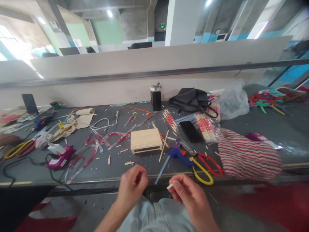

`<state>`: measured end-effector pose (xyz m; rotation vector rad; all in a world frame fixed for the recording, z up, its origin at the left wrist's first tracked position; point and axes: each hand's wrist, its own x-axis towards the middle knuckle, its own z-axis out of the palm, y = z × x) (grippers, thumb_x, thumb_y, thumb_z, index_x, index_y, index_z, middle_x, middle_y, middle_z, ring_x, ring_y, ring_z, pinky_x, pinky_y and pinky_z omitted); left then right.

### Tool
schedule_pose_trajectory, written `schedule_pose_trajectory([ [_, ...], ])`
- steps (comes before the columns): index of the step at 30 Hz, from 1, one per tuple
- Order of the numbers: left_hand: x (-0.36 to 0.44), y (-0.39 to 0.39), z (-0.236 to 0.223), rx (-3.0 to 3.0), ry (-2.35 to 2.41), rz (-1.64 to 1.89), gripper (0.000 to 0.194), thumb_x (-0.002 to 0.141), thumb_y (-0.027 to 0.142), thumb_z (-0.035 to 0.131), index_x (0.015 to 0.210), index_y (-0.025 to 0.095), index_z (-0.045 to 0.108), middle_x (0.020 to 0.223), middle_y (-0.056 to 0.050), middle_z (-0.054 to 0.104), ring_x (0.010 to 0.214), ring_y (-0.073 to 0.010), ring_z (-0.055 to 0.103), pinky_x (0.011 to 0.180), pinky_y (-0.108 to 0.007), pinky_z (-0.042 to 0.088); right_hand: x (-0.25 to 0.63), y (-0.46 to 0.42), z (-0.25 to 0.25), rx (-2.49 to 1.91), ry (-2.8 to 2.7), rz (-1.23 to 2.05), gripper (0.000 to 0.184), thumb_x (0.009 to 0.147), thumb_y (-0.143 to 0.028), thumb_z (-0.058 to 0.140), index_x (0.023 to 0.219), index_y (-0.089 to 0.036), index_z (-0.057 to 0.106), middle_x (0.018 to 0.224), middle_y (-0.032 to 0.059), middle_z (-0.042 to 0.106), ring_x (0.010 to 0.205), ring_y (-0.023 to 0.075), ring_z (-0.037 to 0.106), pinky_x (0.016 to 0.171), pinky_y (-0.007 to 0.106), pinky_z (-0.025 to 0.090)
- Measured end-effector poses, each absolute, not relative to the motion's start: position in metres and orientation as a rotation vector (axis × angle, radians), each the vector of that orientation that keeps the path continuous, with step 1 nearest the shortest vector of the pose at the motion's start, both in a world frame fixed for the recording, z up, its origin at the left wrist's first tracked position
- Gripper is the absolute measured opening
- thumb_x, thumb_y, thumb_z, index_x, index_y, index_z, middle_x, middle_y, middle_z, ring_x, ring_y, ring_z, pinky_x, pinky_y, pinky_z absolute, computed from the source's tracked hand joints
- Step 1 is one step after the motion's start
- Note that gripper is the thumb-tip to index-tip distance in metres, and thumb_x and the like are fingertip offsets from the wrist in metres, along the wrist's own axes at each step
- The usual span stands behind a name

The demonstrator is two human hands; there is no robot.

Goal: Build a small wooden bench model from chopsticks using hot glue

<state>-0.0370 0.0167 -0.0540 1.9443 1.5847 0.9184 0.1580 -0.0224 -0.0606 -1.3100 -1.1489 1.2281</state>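
So the right hand (190, 195) is pinching a tiny wood piece (169, 186) between its fingers; the left's (132, 183) are curling inward, can't tell if they're gripping anything. The little wooden stand (146, 139) is sitting mid-surface (106, 174), probably light, stiff, kinda fragile, so I'd be holding its solid ends. A concrete-beamed room is stretching behind the white partition (154, 58).

Wooden piece (169, 186): short, pale, slim; pinched in right hand (189, 195), slightly tilted, just off tabletop (102, 169) near edge. Slatted wooden stand (146, 139): pale, oblong, flat-topped, open gap below top, upright, around mid-width, nearer the front edge
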Motion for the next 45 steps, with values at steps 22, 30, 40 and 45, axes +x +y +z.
schedule_pose_trajectory([
  [22, -0.131, 0.112, -0.029, 2.044, 2.065, 0.480, 0.012, 0.080, 0.021, 0.051, 0.073, 0.016, 0.060, 0.069, -0.005, 0.065, 0.068, -0.0191, 0.063, 0.064, -0.027, 0.043, 0.174, -0.025, -0.077, -1.354, -1.114, 1.402, 0.039, 0.081, -0.057, 0.060, 0.078, -0.018, 0.062, 0.064, 0.0024, 0.064, 0.051, 0.0110, 0.051, 0.043, 0.020, 0.035],
  [30, -0.045, 0.022, -0.021, 0.853, 1.025, 1.158, 0.045, 0.073, 0.030, 0.075, 0.114, 0.016, 0.061, 0.073, 0.000, 0.065, 0.054, -0.0093, 0.056, 0.053, -0.022, 0.047, 0.162, -0.007, -0.050, -1.280, -1.215, 1.346, 0.032, 0.078, -0.050, 0.065, 0.075, -0.018, 0.065, 0.056, -0.0039, 0.049, 0.049, 0.0091, 0.041, 0.045, 0.021, 0.032],
  [40, 0.001, 0.005, -0.032, 0.603, 0.846, 0.904, 0.024, 0.070, 0.028, 0.080, 0.082, 0.011, 0.067, 0.073, -0.002, 0.064, 0.058, -0.0121, 0.064, 0.050, -0.022, 0.052, 0.162, 0.013, -0.031, -1.318, -1.439, 1.125, 0.027, 0.079, -0.043, 0.064, 0.066, -0.019, 0.064, 0.061, -0.0011, 0.064, 0.057, 0.0130, 0.055, 0.055, 0.023, 0.043],
  [45, 0.006, 0.005, -0.033, 0.631, 0.862, 0.850, 0.029, 0.072, 0.033, 0.078, 0.083, 0.010, 0.065, 0.080, -0.007, 0.069, 0.059, -0.0131, 0.066, 0.049, -0.021, 0.053, 0.161, 0.011, -0.035, -1.349, -1.415, 1.137, 0.026, 0.080, -0.042, 0.063, 0.068, -0.019, 0.063, 0.060, -0.0009, 0.064, 0.058, 0.0147, 0.059, 0.058, 0.025, 0.046],
])
